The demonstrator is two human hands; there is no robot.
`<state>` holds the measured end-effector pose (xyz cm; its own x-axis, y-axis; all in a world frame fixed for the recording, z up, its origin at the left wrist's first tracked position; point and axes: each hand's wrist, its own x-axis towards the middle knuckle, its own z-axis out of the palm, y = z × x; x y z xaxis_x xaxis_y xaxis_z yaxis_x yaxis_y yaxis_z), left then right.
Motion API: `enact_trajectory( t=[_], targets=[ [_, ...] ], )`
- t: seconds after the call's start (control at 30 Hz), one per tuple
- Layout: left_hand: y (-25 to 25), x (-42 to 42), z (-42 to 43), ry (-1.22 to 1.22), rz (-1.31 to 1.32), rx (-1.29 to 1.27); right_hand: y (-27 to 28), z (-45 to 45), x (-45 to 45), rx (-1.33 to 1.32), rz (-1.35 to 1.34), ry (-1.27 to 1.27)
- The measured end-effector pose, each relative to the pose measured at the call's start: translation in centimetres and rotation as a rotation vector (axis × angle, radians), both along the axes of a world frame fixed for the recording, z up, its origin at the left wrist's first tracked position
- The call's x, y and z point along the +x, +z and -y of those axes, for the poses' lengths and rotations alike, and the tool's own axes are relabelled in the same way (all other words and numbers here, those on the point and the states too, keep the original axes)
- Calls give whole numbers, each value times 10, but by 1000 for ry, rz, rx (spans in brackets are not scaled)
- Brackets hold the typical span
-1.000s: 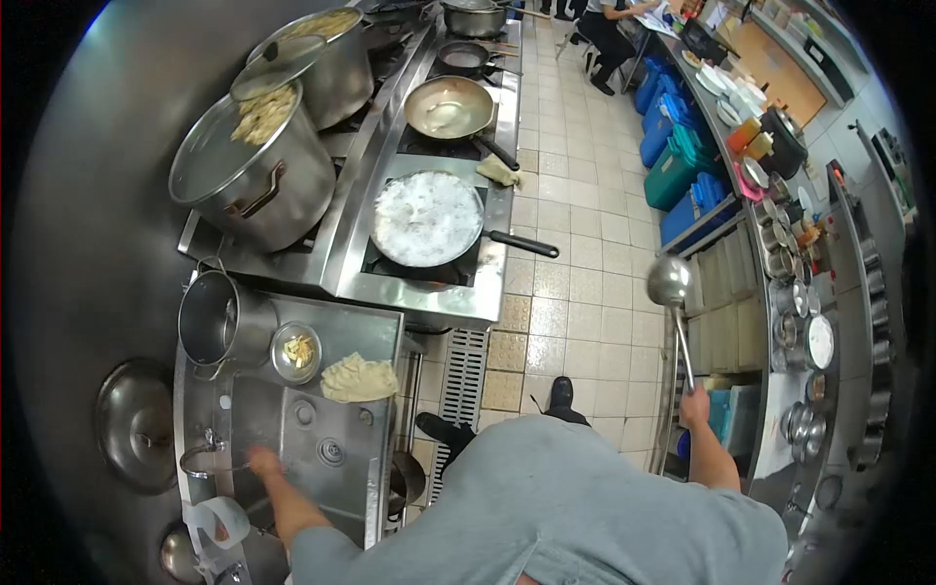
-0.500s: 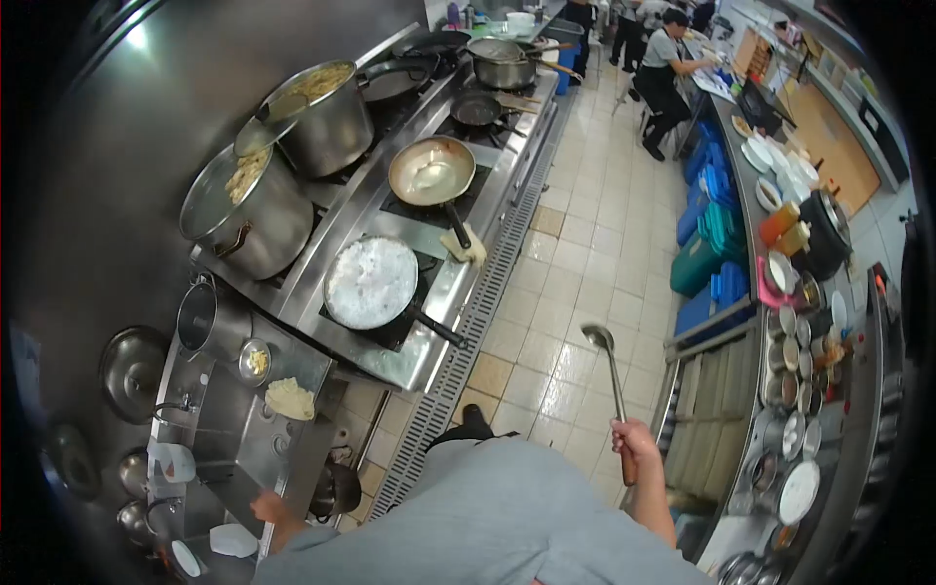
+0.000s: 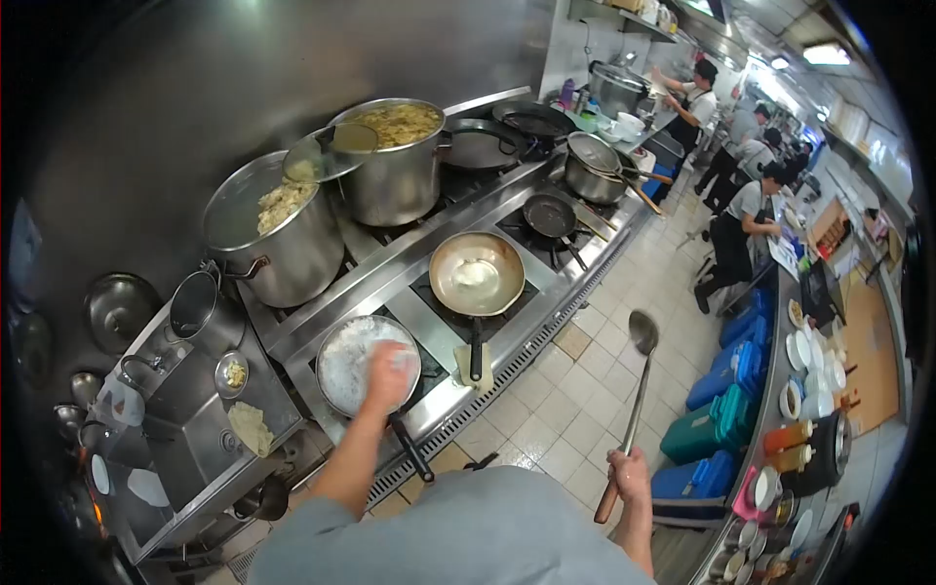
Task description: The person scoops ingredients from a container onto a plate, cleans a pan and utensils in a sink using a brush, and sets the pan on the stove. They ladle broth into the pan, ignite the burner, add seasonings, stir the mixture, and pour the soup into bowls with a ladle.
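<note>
My left hand (image 3: pixel 392 369) is over the near frying pan (image 3: pixel 411 450), which holds white, foamy-looking contents. The fingers are smeared by motion, and whether they touch the contents I cannot tell. In my right hand (image 3: pixel 629 475) is a long metal ladle (image 3: pixel 643 332), gripped by its brown handle, with the bowl up and away from me over the floor. Just beyond the near pan, a second frying pan (image 3: pixel 478 273) with a little pale liquid sits on its burner. A pale cloth (image 3: pixel 465 367) lies by that pan's handle.
Two tall stockpots (image 3: pixel 297 249) stand at the back of the stove. A sink (image 3: pixel 200 429) is at left, with a small bowl (image 3: pixel 231 374) on its ledge. Blue and green bins (image 3: pixel 717 424) line the right counter. Several people (image 3: pixel 746 229) work farther along the aisle.
My left hand has moved from the sink edge to above the near frying pan. The view has swung, showing more of the far kitchen. The ladle stays in my right hand.
</note>
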<state>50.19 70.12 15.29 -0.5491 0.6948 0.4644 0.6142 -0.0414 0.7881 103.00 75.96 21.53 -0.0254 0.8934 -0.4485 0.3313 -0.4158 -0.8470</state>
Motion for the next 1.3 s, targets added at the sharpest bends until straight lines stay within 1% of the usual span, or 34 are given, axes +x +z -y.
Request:
enact_trajectory(
  t=[0.03, 0.07, 0.1, 0.13, 0.17, 0.23, 0.27, 0.33, 0.37, 0.4, 0.43, 0.47, 0.53, 0.57, 0.6, 0.63, 0.67, 0.7, 0.73, 0.77, 0.8, 0.83, 0.9, 0.93, 0.97, 1.03, 1.07, 1.2, 1.3],
  targets=[
    [16, 34, -28, -69, -14, -199, 18, -29, -8, 46, 38, 67],
    [-7, 47, -59, -158, 1, -240, 39, -47, -26, 133, -31, 57],
    [-11, 65, -80, -185, -5, -282, 59, -73, -41, 250, -69, 143],
    [-20, 78, -102, -160, 105, -418, 82, -101, -60, 365, -112, 226],
    [-35, 85, -119, -124, 172, -550, 115, -127, -84, 443, -51, 296],
    [-87, 88, -151, -154, 350, -666, 170, -195, -122, 616, 106, 473],
    [-89, 93, -158, -134, 355, -663, 188, -235, -141, 717, 194, 586],
    [-80, 101, -160, -56, 168, -724, 216, -318, -180, 1046, 242, 801],
    [-79, 105, -162, -29, 177, -727, 242, -352, -205, 978, 187, 921],
    [-76, 104, -167, 50, 288, -720, 263, -385, -229, 1079, 206, 1025],
    [-72, 102, -169, 130, 396, -713, 272, -429, -255, 1174, 234, 1135],
    [-66, 100, -174, 165, 396, -706, 293, -457, -283, 1162, 212, 1219],
    [-59, 101, -175, 108, 695, -862, 319, -523, -342, 1213, 283, 1451],
    [-63, 108, -175, 137, 706, -861, 345, -533, -363, 1139, 420, 1549],
    [-67, 115, -175, 173, 818, -804, 352, -554, -388, 1191, 463, 1632],
    [-68, 120, -178, 209, 928, -744, 363, -564, -409, 1127, 572, 1648],
    [-48, 127, -183, 195, 1064, -691, 373, -571, -427, 1025, 633, 1663],
    [-39, 134, -186, 223, 1072, -686, 378, -576, -440, 922, 695, 1674],
    [-34, 141, -190, 208, 1165, -623, 377, -581, -449, 930, 679, 1697],
    [-27, 149, -195, 188, 1256, -553, 374, -584, -456, 1040, 715, 1724],
    [2, 160, -210, 194, 1311, -506, 371, -587, -462, 1150, 750, 1746],
    [5, 170, -216, 210, 1320, -497, 362, -593, -469, 1155, 741, 1764],
    [3, 186, -228, 159, 1351, -328, 339, -607, -484, 1255, 624, 1745],
    [2, 192, -234, 174, 1347, -317, 332, -612, -492, 1161, 571, 1781],
    [5, 199, -241, 174, 1353, -306, 328, -615, -496, 1167, 578, 1789],
    [16, 212, -254, 249, 1361, -324, 322, -615, -506, 894, 479, 1760],
    [17, 219, -259, 255, 1364, -312, 313, -619, -514, 862, 421, 1752],
    [29, 236, -269, 277, 1276, -230, 301, -621, -527, 899, 378, 1728],
    [51, 243, -275, 292, 1278, -194, 303, -628, -522, 1281, 184, 1647]
  ],
)
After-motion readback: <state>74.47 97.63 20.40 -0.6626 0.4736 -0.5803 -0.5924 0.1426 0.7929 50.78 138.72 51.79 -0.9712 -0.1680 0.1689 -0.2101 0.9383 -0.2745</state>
